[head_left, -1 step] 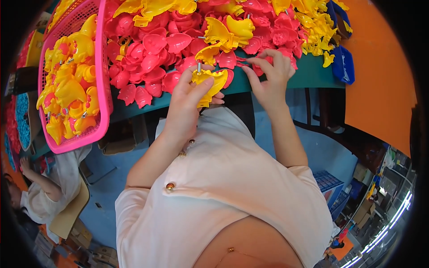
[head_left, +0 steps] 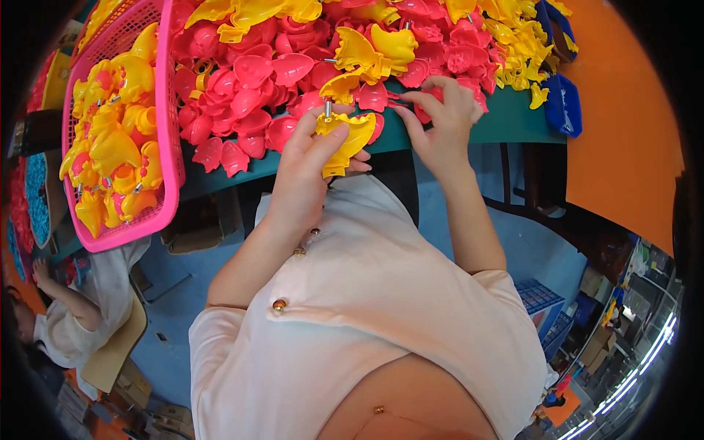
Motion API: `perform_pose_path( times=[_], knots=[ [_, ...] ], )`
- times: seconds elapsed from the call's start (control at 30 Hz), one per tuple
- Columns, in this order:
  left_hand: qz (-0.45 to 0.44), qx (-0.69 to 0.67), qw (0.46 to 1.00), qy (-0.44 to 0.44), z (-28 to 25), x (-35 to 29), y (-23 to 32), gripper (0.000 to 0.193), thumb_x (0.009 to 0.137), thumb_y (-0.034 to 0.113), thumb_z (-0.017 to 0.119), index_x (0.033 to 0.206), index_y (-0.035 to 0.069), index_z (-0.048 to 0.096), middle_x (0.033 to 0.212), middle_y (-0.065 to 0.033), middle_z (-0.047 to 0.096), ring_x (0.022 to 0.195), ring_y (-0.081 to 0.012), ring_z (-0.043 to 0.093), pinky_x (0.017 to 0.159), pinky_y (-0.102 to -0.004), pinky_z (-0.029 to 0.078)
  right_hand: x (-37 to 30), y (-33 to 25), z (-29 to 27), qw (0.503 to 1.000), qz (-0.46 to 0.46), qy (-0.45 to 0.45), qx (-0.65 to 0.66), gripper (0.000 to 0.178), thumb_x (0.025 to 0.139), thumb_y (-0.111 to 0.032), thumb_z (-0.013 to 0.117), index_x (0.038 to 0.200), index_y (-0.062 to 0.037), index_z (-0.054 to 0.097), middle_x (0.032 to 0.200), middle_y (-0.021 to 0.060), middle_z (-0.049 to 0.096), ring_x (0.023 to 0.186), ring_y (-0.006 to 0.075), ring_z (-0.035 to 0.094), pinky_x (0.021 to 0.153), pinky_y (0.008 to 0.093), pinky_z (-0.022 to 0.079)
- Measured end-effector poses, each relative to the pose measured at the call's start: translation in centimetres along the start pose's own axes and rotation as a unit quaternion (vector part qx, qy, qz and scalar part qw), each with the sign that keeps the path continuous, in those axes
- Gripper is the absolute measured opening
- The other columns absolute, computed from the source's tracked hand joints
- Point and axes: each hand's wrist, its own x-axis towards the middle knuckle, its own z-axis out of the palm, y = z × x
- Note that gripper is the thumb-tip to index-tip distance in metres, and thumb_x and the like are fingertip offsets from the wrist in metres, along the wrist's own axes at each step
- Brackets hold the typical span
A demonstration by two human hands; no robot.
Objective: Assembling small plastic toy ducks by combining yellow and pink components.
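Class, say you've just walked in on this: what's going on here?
A person at a green table holds a curved yellow plastic piece in the left hand, with a small metal pin standing at its upper edge. The right hand reaches to the near edge of the heaped pink pieces; whether its fingertips grip anything is unclear. On the left, a pink basket holds many yellow shapes.
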Motion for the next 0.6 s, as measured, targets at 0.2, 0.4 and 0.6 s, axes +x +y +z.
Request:
perform_pose_path(
  times=[0.2, 0.4, 0.6],
  knots=[
    [-0.022, -0.07, 0.996, -0.043, 0.5, -0.3, 1.7, 0.038, 0.097, 0.023, 0.042, 0.129, 0.003, 0.043, 0.11, -0.0138, 0.058, 0.088, -0.0232, 0.063, 0.078, -0.0373, 0.054, 1.2, -0.1, -1.0, 0.998, -0.023, 0.012, 0.062, 0.011, 0.071, -0.013, 0.073, 0.082, -0.0136, 0.069, 0.098, 0.0009, 0.058, 0.093, 0.0205, 0.049, 0.082, 0.0342, 0.034],
    [-0.022, -0.054, 0.997, -0.047, 0.9, -0.5, 1.3, 0.035, 0.096, 0.02, 0.044, 0.127, 0.004, 0.045, 0.11, -0.0137, 0.057, 0.087, -0.0215, 0.063, 0.076, -0.0371, 0.056, 2.7, -4.4, -3.5, 0.959, -0.103, 0.003, 0.263, 0.015, 0.07, 0.007, 0.069, 0.084, 0.0011, 0.066, 0.081, 0.0092, 0.066, 0.076, 0.0231, 0.061, 0.068, 0.0291, 0.048],
    [-0.011, -0.025, 0.999, -0.04, 0.5, -0.4, 1.5, 0.035, 0.095, 0.017, 0.045, 0.127, 0.004, 0.044, 0.111, -0.0135, 0.057, 0.084, -0.0196, 0.063, 0.072, -0.035, 0.056, 2.4, -4.1, -3.8, 0.93, 0.068, 0.035, 0.359, 0.018, 0.074, 0.01, 0.064, 0.089, 0.0013, 0.067, 0.088, 0.0106, 0.062, 0.077, 0.0147, 0.058, 0.064, 0.0237, 0.044]
  ],
)
